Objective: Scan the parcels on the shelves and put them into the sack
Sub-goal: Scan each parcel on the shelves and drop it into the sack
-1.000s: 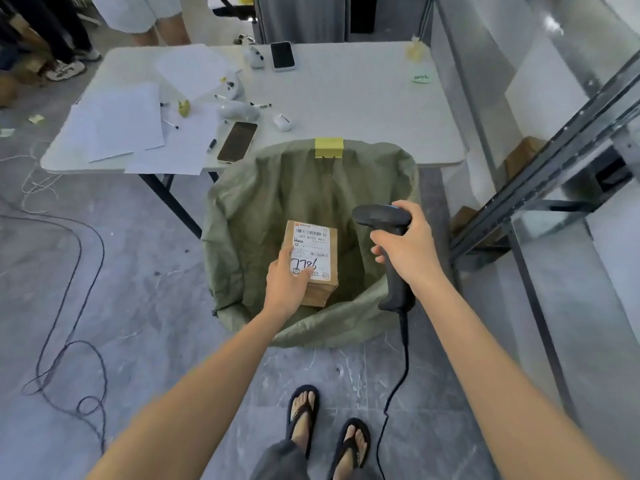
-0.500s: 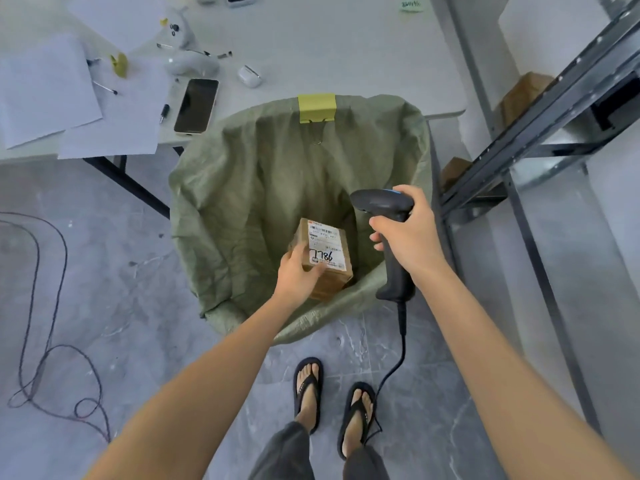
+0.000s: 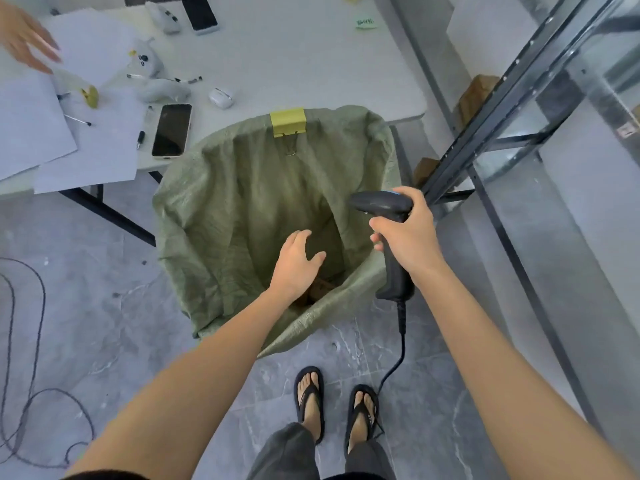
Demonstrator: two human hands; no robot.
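Brown parcel (image 3: pixel 322 288) low inside the green woven sack (image 3: pixel 242 209), near its front wall; only a corner visible, label out of sight. Sack mouth wide open, rear rim pinned to the counter (image 3: pixel 294 64) edge by a yellow binder clip (image 3: pixel 288 122).

Left hand (image 3: pixel 294 265) over the sack mouth, palm down, fingers loosely spread, holding nothing and touching nothing visible. Right hand (image 3: pixel 405 237) wrapped round the grip of a black handheld scanner (image 3: pixel 379 204), head pointing left across the sack, above its right rim. Scanner cable (image 3: pixel 401 341) hanging from the grip base to the grey tiled floor (image 3: pixel 104 306), beside two feet in black sandals (image 3: pixel 310 400).

On the counter: dark-screened phone (image 3: pixel 172 129) just behind the sack, second phone (image 3: pixel 200 12) at the far edge, white sheets (image 3: pixel 93 150), pens, small white case (image 3: pixel 221 98). Green sticky note (image 3: pixel 366 22) with handwriting, too small to read. Another person's hand (image 3: pixel 26 39) over the sheets at far left.

Metal shelf rack (image 3: pixel 485 133) to the right, brown boxes (image 3: pixel 476 95) on its shelves; no markings legible.
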